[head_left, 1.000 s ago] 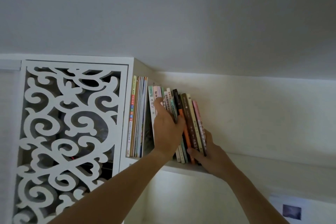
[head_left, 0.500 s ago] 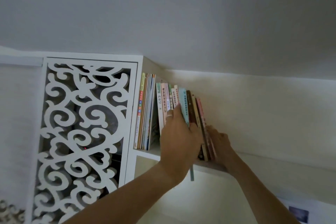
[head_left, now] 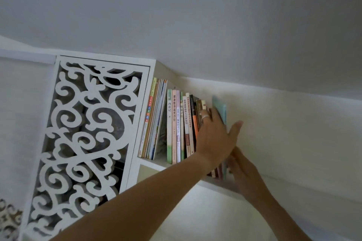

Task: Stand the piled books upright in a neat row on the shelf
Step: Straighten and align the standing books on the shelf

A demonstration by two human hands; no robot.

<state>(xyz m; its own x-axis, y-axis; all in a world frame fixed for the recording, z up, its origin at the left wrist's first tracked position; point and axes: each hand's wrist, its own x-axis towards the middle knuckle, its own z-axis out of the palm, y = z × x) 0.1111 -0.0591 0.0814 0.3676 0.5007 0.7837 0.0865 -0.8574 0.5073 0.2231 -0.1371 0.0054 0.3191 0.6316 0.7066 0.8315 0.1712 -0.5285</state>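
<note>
A row of books (head_left: 181,125) stands upright on the white shelf (head_left: 151,162). Left of it, a bundle of thin books (head_left: 154,117) leans against the cabinet side. A teal book (head_left: 221,108), blurred, stands at the row's right end. My left hand (head_left: 216,137), a ring on one finger, presses flat on the spines there, and the teal book rises between its fingers and its spread thumb. My right hand (head_left: 243,171) touches the foot of the end books from the right, and its fingertips are blurred. The hands hide the lower parts of the end books.
A white carved lattice panel (head_left: 84,123) closes the cabinet left of the books. The shelf board runs on to the right along a pale wall (head_left: 293,133). A sloped ceiling (head_left: 195,25) hangs close above the book tops.
The teal book, pulled out of the middle of the row half a second ago, now stands at the right end. My left hand moved right with it, and its thumb has spread.
</note>
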